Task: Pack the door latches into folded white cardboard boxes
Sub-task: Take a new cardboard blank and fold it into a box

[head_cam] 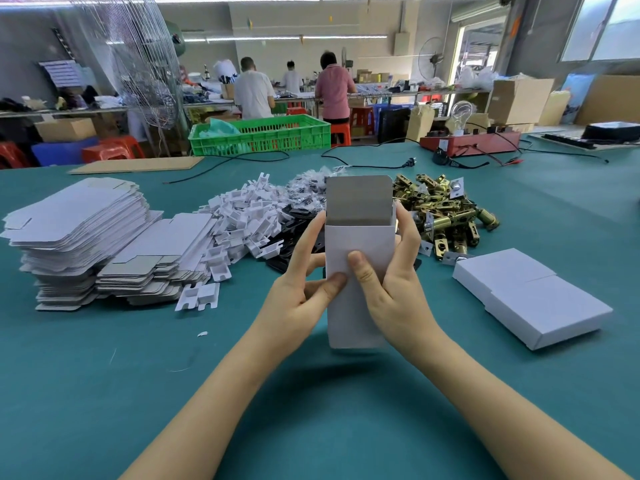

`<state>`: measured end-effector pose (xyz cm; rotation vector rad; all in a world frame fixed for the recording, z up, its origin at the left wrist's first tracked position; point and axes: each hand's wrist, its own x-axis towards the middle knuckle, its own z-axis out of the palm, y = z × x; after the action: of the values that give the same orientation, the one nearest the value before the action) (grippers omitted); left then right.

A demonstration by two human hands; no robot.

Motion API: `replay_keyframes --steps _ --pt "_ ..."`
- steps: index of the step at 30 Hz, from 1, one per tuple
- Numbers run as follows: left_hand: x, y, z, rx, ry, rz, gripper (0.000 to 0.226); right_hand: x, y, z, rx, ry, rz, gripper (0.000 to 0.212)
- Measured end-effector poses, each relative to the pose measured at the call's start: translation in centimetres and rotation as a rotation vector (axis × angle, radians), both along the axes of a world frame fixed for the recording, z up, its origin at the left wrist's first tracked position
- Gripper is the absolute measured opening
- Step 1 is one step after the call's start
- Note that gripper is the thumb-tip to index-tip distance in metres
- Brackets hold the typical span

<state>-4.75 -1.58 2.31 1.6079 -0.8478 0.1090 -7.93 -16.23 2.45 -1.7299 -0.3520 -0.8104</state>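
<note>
Center of frame: both hands hold one white box upright above the teal table, top flap open & standing up at the far side, grey inside showing. Left hand grips the box's left edge, fingers curled round the side, thumb pressed on the front face. Right hand grips the right edge the same way, thumb on the front approx. mid-height, fingers wrapped behind. Can't tell what's inside the box, if anything.

Door latches: brass-coloured pile just right of the box top, mid-frame, lying loose on the table, some w/ silver plates. Not touched by either hand.

Left of frame: tall stack of flat box blanks, white/grey, w/ a lower spread of blanks leaning beside it. Between that stack & the held box: heap of white plastic inserts, and behind it small clear bags w/ dark contents, too small to tell what. Black flat pieces partly hidden under the inserts.

Right of frame: closed white boxes lying flat side by side, near the latch pile.

Upper frame: green crate at the table's far edge, red device w/ cables upper right, three people at benches w/ backs turned.
</note>
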Motion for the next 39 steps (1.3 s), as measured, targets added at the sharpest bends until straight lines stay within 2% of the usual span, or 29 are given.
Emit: replay_keyframes --steps 4,10,15,18,23,31,39 --pt "0.1 -0.2 -0.1 -0.011 0.054 -0.028 0.067 0.1 -0.4 -0.1 -0.028 -0.006 -0.013 0.062" --pt "0.0 -0.1 0.0 -0.025 0.066 0.049 0.064 0.1 -0.2 -0.4 -0.05 -0.009 -0.014 0.062" --pt "-0.5 -0.3 0.5 -0.03 0.053 0.085 0.051 0.0 -0.1 -0.4 -0.047 -0.022 0.001 0.061" --pt "-0.8 -0.3 0.9 -0.044 0.098 0.08 0.044 0.1 -0.1 -0.4 -0.021 0.002 0.012 0.057" --pt "-1.1 -0.4 1.2 -0.029 0.068 0.133 0.042 0.0 0.0 -0.4 -0.02 0.017 -0.041 0.049" --pt "-1.5 -0.4 1.3 -0.024 0.062 0.158 0.043 -0.4 -0.2 0.5 0.033 -0.064 -0.089 0.027" --pt "-1.4 -0.3 1.2 -0.036 0.071 0.161 0.047 -0.2 -0.7 0.4 -0.06 -0.062 -0.143 0.018"
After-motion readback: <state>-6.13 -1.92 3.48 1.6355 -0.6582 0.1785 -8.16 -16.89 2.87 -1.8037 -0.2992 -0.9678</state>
